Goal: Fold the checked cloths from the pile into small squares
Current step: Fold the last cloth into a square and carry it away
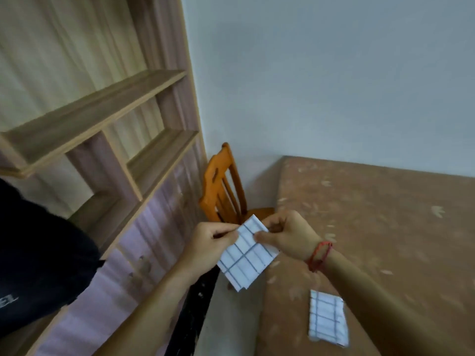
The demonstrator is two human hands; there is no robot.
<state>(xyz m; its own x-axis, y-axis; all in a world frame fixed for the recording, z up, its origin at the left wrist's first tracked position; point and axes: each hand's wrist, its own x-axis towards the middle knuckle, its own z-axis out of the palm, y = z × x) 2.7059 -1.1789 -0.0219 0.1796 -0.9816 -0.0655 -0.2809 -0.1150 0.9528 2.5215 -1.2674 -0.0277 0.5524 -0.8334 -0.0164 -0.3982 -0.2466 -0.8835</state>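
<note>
You pinch the checked cloth [246, 258] by its top edge btw L hand [213, 242] & R hand [288, 235], low centre of frame; its long axis hangs down; the folded cloth [327, 318] on the table [385, 227] lies lower right, nearer your R hand

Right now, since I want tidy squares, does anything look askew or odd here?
Slightly. The held checked cloth, pinched by the left hand and right hand, shows layers stepping out at its lower corner, so its edges are not flush. The folded cloth on the table looks oblong rather than square.
</note>
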